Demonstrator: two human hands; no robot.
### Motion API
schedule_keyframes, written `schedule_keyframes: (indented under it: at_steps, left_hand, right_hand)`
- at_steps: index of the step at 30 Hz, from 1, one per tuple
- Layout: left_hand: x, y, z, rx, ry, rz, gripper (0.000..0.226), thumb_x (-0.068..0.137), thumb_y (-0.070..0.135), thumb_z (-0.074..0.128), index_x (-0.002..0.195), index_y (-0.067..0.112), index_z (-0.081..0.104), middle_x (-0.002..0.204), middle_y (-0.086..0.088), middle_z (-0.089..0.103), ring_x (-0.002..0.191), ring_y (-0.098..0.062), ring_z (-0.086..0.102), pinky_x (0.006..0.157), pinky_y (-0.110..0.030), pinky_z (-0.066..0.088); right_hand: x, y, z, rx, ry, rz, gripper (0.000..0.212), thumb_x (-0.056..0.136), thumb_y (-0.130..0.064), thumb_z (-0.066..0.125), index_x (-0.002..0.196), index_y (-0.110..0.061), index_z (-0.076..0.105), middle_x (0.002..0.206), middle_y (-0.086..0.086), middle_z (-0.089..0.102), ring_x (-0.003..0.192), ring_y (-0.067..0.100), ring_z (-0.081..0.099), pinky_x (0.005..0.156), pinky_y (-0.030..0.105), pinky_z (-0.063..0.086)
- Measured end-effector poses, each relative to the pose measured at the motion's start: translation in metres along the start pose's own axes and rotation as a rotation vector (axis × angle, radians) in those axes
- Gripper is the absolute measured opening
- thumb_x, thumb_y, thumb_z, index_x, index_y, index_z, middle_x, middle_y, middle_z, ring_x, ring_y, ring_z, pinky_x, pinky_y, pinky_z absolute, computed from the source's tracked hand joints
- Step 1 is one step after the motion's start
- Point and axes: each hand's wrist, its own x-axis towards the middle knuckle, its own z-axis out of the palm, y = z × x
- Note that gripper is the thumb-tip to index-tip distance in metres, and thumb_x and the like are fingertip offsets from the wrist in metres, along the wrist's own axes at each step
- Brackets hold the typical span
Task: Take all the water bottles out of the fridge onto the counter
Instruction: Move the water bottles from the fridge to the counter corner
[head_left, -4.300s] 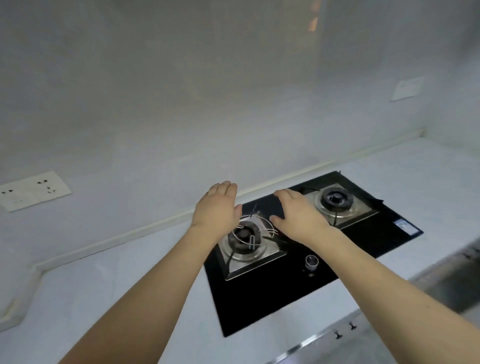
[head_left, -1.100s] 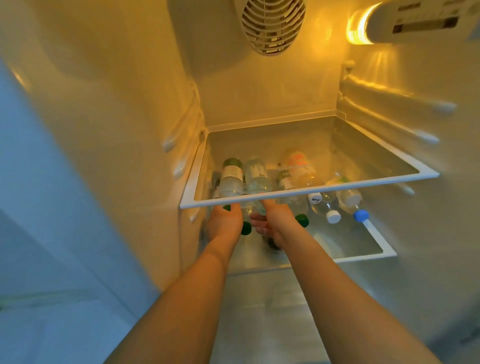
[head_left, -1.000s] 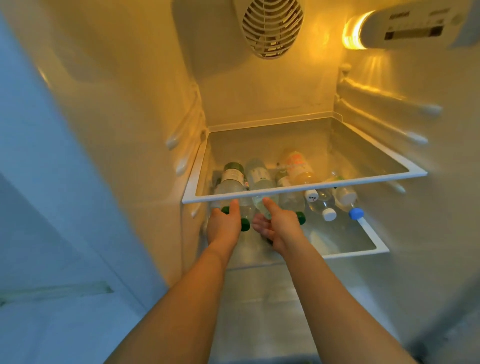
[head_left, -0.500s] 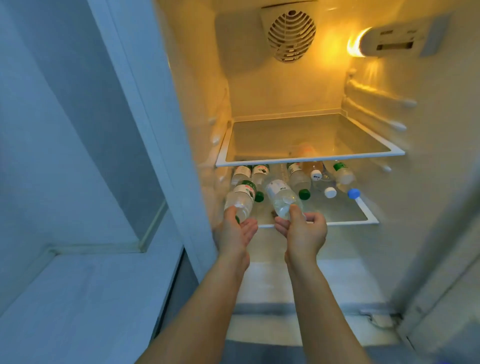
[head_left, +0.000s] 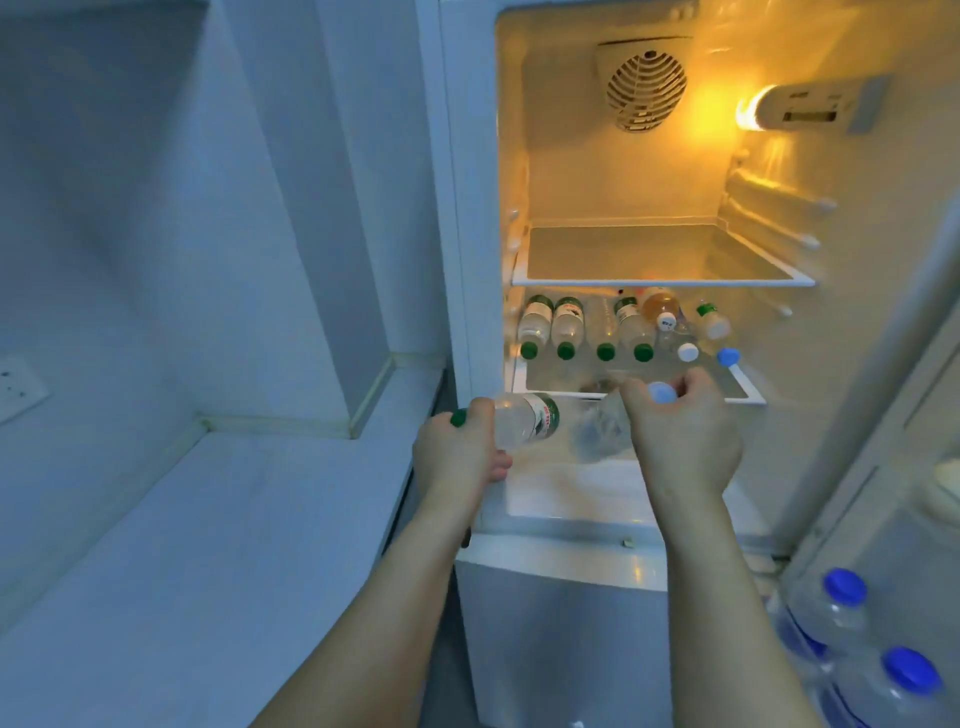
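My left hand (head_left: 457, 457) grips a clear water bottle with a green cap and green label (head_left: 524, 418), held sideways in front of the fridge's left edge. A second clear bottle with a pale blue cap (head_left: 602, 423) is gripped by my right hand (head_left: 680, 436), just outside the lower shelf (head_left: 748, 399). Several more bottles (head_left: 566, 327) lie on that shelf with caps toward me, most green-capped, some white or blue. The white counter (head_left: 208, 519) lies to the left of the fridge.
The fridge stands open with its light on; its upper glass shelf (head_left: 660, 283) carries nothing. Large blue-capped bottles (head_left: 841, 613) stand in the door rack at bottom right. A wall socket (head_left: 15, 389) is at far left, and a wall column rises behind the counter.
Both hands have drawn back out of the fridge, each carrying a bottle off the lower shelf. The view has pulled back and swung left, showing the counter.
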Motion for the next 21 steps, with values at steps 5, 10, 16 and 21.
schedule_keyframes:
  at_steps: [5,10,16,21]
  left_hand:
    - [-0.034,0.01,-0.073,0.72,0.07,0.292,0.036,0.077,0.044,0.047,0.062,0.012,0.049,0.064,-0.01,0.064,0.063,-0.03,0.063,0.055,-0.03,0.048]
    - [-0.073,-0.011,-0.145,0.947,0.069,0.188,0.033,0.079,0.041,0.052,0.07,0.01,0.053,0.067,-0.01,0.064,0.063,-0.03,0.066,0.064,-0.036,0.056]
    - [-0.115,-0.059,-0.223,0.976,0.136,-0.027,0.032,0.077,0.043,0.054,0.07,0.011,0.05,0.074,-0.009,0.064,0.07,-0.029,0.066,0.06,-0.031,0.051]
    - [-0.155,-0.075,-0.268,0.95,0.415,-0.145,0.037,0.073,0.04,0.061,0.063,0.012,0.038,0.064,-0.002,0.045,0.057,-0.02,0.041,0.046,-0.027,0.025]
  right_hand:
    - [-0.058,-0.028,-0.017,-0.175,-0.188,-0.096,0.024,0.077,-0.037,0.061,0.078,-0.015,0.051,0.071,0.004,0.049,0.073,0.032,0.044,0.063,0.03,0.033]
    - [-0.122,-0.041,0.0,-0.257,-0.467,-0.205,0.028,0.075,-0.039,0.06,0.069,-0.016,0.047,0.065,-0.001,0.047,0.071,0.031,0.048,0.06,0.029,0.033]
    - [-0.198,-0.07,0.03,-0.281,-0.759,-0.42,0.026,0.076,-0.037,0.061,0.077,-0.012,0.053,0.068,-0.002,0.051,0.066,0.025,0.049,0.05,0.027,0.029]
    - [-0.248,-0.101,0.055,-0.213,-0.996,-0.616,0.027,0.076,-0.039,0.061,0.079,-0.014,0.054,0.073,-0.001,0.055,0.072,0.025,0.056,0.056,0.029,0.036]
